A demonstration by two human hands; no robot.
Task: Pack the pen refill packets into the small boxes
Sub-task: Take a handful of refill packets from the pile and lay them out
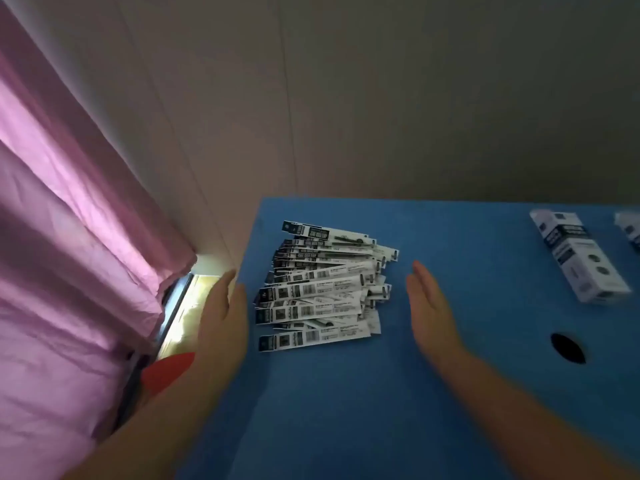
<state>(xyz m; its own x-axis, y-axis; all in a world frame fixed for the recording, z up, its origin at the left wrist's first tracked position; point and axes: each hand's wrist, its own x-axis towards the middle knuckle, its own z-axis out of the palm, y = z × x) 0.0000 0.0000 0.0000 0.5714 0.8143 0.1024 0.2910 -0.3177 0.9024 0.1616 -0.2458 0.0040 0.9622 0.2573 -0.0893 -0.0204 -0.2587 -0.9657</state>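
A: We see, from the head camera, a pale wall (pixel 381 98) across the back and a pink curtain (pixel 69 220) down the left side, with a strip of bright light at its lower edge.

B: In front of us lies a blue table (pixel 381 393), pushed up to the wall, with a dark round hole (pixel 568 348) near its right side.

A: On the left part of the table we see the pile of pen refill packets (pixel 322 289), white with black ends, fanned out flat and overlapping, each lying roughly left to right.

B: Well apart from the pile, near the far right edge, a small white and dark box (pixel 578 258) lies on its side. Beside it, a second box (pixel 628 226) is cut off by the frame edge.

A: Our left hand (pixel 221 317) hangs at the table's left edge, just beside the pile, fingers straight and together, grasping nothing.

B: Our right hand (pixel 433 306) is on the other side of the pile, near it but apart, fingers likewise straight and released. The pile sits between our two palms. A red shape (pixel 166 372) shows below the left forearm.
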